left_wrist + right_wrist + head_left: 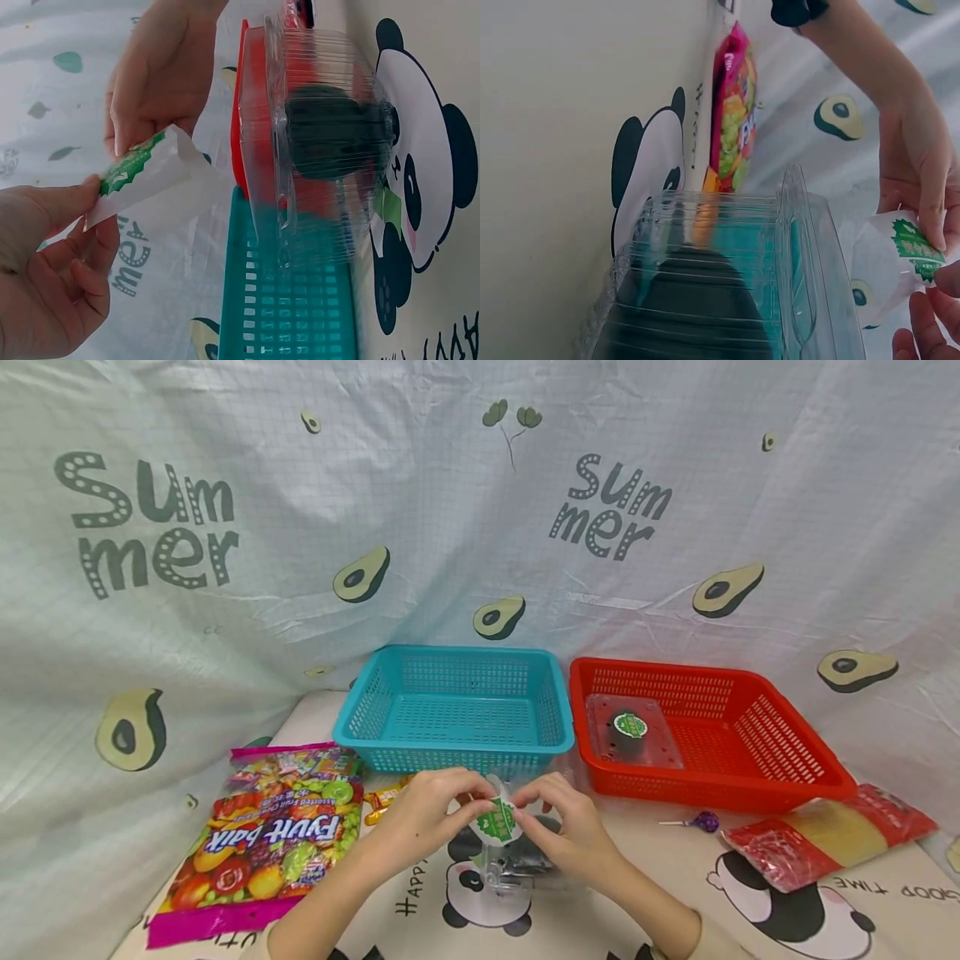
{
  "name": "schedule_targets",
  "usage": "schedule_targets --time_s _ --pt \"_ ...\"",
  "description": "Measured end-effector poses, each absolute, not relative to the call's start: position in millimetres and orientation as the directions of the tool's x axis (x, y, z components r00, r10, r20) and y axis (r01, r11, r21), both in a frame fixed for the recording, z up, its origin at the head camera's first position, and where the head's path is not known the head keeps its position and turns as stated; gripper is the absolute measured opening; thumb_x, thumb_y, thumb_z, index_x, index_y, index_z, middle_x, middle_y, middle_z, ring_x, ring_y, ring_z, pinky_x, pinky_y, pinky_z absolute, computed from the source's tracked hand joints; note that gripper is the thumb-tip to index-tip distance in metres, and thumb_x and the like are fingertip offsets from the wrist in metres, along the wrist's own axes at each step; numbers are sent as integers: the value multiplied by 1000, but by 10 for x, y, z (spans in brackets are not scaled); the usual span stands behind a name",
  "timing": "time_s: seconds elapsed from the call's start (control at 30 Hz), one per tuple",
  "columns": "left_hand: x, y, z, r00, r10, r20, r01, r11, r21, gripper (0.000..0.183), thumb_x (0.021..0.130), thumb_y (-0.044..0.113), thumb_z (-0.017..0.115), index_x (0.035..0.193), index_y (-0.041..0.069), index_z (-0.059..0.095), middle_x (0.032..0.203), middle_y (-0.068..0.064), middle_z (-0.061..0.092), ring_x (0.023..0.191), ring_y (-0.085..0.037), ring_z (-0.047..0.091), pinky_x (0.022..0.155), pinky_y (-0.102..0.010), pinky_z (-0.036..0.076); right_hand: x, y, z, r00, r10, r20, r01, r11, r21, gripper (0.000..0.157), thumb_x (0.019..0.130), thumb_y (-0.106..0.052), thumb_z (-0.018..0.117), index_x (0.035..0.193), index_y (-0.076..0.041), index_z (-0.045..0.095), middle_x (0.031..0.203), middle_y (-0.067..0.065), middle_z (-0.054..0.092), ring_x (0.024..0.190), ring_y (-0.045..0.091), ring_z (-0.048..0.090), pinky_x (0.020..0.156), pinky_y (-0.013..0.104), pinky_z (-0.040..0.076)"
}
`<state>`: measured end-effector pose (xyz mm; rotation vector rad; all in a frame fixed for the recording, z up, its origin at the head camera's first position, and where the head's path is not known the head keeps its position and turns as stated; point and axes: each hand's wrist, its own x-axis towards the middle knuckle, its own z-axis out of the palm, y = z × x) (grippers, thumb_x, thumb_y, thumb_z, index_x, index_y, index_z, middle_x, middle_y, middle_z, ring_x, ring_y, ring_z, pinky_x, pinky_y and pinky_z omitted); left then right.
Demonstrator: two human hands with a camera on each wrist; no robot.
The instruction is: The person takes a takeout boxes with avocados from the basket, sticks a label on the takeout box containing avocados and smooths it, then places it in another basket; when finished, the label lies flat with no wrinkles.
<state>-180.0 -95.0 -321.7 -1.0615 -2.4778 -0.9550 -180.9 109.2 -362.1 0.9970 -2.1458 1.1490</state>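
Observation:
A round green-and-white sticker [495,823] on a strip of whitish backing is held between both hands. The left hand [438,810] pinches its left edge between thumb and fingers. At its right edge, the right hand [566,827] pinches with thumb and fingertips. In the left wrist view the sticker [133,166] stands tilted, its pale backing [169,184] hanging out below the fingers. Beneath the hands sits a clear plastic box [802,247], its lid down, with a dark rounded item [686,300] inside; what that item is cannot be told.
Behind stand a teal basket [457,760] and a red basket [690,789]; the red one contains a labelled clear box [637,752]. A fruit candy bag [262,852] lies left, with a small yellow-orange packet [382,797] near it. Right lie a lollipop [705,821] and a red-and-yellow packet [832,835].

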Motion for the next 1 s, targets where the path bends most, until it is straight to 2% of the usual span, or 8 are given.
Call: schedule_targets --time_s 0.1,0.27,0.33,0.5,0.63,0.83,1.0 --pt "-1800 -966 -3229 -710 530 464 704 512 492 8 83 23 61 89 19 64 81 13 62 69 2 53 63 -17 47 -1789 1079 -3609 -631 -348 693 -771 380 -511 19 72 3 68 82 -12 60 75 -3 57 70 12 47 58 22 42" --pt "-1806 -1047 -3256 -772 481 416 633 520 573 13 84 32 58 92 23 65 79 16 61 69 2 52 55 -19 44 -1824 1111 -3684 -735 -317 600 -676 406 -614 14 78 -7 67 82 -19 59 74 -9 54 70 7 47 59 23 43" --pt "-1808 -1082 -3261 -789 463 405 611 519 597 11 84 31 59 90 24 65 78 17 61 68 1 53 52 -20 42 -1822 1112 -3677 -781 -297 549 -624 419 -660 12 79 -9 65 82 -19 59 74 -10 53 70 6 46 59 22 43" --pt "-1800 -1118 -3264 -810 449 377 581 526 622 5 83 25 61 85 23 66 74 15 61 67 0 52 53 -19 42 -1700 1061 -3496 -829 -277 486 -559 424 -712 10 79 -5 64 80 -13 59 73 -7 52 68 6 46 60 20 42" --pt "-1795 -1116 -3280 -830 435 351 551 538 637 4 84 23 61 83 21 65 73 12 61 66 -1 51 54 -19 42 -1675 1049 -3464 -802 -296 518 -597 405 -692 10 78 -3 64 79 -12 59 72 -6 52 68 6 45 59 20 42" --pt "-1786 -1102 -3324 -869 376 323 489 552 675 5 83 22 61 81 18 64 71 8 61 63 -3 50 54 -19 43 -1665 1036 -3466 -704 -334 626 -709 365 -603 16 75 3 65 78 -10 57 71 -3 52 69 8 44 57 25 43" --pt "-1769 -1083 -3344 -894 338 295 440 533 723 8 83 22 62 79 16 65 70 7 61 62 -5 50 53 -20 43 -1643 1023 -3462 -669 -339 661 -741 372 -559 15 75 5 65 78 -8 57 71 -1 52 69 9 44 57 26 43"
